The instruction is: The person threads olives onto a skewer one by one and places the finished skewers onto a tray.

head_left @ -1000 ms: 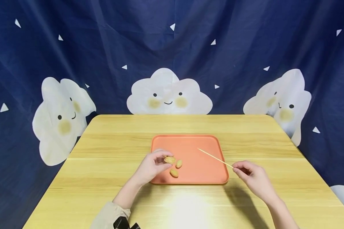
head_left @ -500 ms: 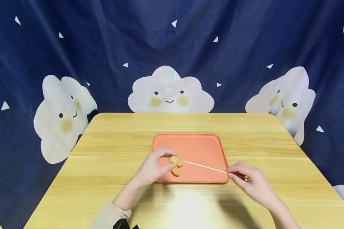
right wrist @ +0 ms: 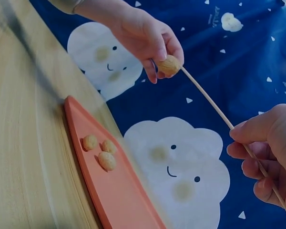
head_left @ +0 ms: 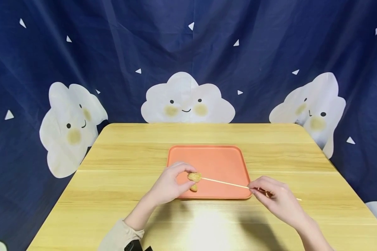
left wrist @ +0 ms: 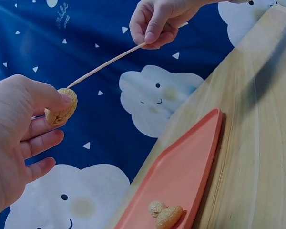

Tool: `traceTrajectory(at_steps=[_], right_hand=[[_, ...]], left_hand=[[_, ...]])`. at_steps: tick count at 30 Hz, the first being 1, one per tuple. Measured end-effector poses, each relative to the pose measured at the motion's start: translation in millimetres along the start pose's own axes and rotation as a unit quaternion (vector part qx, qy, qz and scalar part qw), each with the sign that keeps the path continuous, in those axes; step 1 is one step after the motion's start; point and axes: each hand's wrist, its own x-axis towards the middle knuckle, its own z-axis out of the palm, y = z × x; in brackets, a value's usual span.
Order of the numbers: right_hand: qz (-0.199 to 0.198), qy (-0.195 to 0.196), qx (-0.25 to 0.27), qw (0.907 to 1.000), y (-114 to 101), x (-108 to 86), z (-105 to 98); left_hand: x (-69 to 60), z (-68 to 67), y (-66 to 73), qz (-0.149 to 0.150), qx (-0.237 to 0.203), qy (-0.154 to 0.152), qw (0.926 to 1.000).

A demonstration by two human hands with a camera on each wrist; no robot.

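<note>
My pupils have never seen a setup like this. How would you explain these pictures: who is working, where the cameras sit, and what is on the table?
There is no machine here, just a person's bare left hand and right hand. One camera, worn on the head, looks forward and down; one on each wrist shows that hand close up, with the other hand beyond. On the wooden table lies an orange tray. The right wrist view shows three small tan lumps on it. The left hand pinches another tan lump; the right hand holds a thin stick, its tip at that lump. Whether it has gone in, I cannot tell.
</note>
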Motion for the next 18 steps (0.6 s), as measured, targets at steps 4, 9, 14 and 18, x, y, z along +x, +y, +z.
traceTrajectory(at_steps=[4,9,14,18], right_hand=[[-0.018,0.000,-0.005,0.9998,0.6,0.3,0.3],[-0.025,-0.006,-0.018,0.9995,3.6,-0.9,2.1],[-0.044,0.002,-0.025,0.9987,5.7,-1.2,5.1],[-0.061,0.013,-0.022,0.9978,5.6,-0.5,7.1]], left_hand=[[0.2,1.2,-0.8,0.016,0.039,-0.006,0.9991],[1.1,3.1,-2.6,0.042,0.083,-0.007,0.9956],[0.4,4.3,-3.7,0.047,0.095,-0.013,0.9942],[0.0,5.3,-4.2,0.044,0.091,-0.017,0.9947]])
